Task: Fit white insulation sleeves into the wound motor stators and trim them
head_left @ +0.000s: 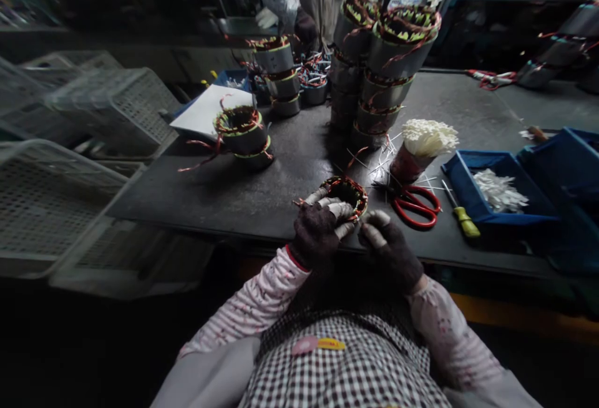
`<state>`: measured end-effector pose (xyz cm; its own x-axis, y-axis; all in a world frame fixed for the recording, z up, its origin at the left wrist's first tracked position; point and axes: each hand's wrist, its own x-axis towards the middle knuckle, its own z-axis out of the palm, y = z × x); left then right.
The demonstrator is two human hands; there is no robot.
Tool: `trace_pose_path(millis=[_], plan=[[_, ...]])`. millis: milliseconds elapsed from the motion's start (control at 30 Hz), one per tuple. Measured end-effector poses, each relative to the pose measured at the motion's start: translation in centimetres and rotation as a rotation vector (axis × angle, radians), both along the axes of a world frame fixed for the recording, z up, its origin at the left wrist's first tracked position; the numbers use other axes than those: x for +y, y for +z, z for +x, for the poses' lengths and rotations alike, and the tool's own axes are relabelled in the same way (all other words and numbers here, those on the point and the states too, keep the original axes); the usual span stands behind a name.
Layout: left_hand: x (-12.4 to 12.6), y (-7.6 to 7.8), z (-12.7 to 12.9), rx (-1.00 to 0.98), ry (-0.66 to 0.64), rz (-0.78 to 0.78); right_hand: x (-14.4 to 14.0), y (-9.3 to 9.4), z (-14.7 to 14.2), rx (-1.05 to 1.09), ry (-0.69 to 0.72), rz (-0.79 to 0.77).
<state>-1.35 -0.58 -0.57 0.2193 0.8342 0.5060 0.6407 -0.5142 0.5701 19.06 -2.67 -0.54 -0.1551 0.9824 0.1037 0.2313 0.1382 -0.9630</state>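
At lower centre, both gloved hands grip a wound stator (345, 193) at the desk's (262, 189) near edge: left hand (321, 227) curled over its rim, right hand (390, 249) pinching its side. It looks mid-work. Red scissors (416, 205) lie just right; finished-looking stacked stators (379, 77) stand farther back, upper centre.

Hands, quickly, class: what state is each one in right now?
Left hand: closed on the round copper-wound stator at the dark table's edge.
Right hand: fingers curled beside the stator; grip cannot be told.
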Motion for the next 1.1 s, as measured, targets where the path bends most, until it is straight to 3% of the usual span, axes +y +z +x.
trace_pose_path(millis=[133,233,300,367,433,500,600,667,800,933,1000,1100], plan=[[0.1,-0.4,0.2,0.020,-0.050,0.078,-0.6,2.1,-1.3,0.118,-0.036,-0.068],[0.3,-0.7,0.4,0.020,-0.077,0.193,2.4,3.9,-5.6,0.382,-0.155,-0.035],[0.4,-0.8,0.4,0.041,-0.082,0.235,4.8,4.0,-8.0,0.512,-0.214,-0.009],[0.3,-0.7,0.3,0.052,-0.075,0.257,6.2,3.5,-8.3,0.520,-0.223,0.045],[0.1,-0.4,0.2,0.031,-0.033,0.229,6.8,3.0,-6.0,0.459,-0.228,0.105],[-0.2,0.1,0.3,0.000,0.023,0.187,7.4,2.8,-1.7,0.400,-0.306,0.124],[-0.2,0.5,0.9,-0.013,0.099,0.181,10.1,2.8,5.1,0.337,-0.627,0.105],[0.0,0.4,1.7,-0.013,0.145,0.198,12.6,2.5,7.9,0.286,-0.769,0.083],[0.2,-0.5,3.4,0.032,0.219,0.193,16.1,1.7,8.6,0.266,-0.800,0.096],[-0.7,-0.2,2.8,0.071,0.248,0.325,16.3,2.1,8.1,0.307,-0.803,0.149],[-0.7,0.8,1.1,0.167,0.181,0.421,15.3,2.7,8.3,0.325,-0.805,0.177],[1.0,2.1,-2.4,0.349,-0.055,0.450,12.3,3.5,7.9,0.372,-0.831,0.348]])
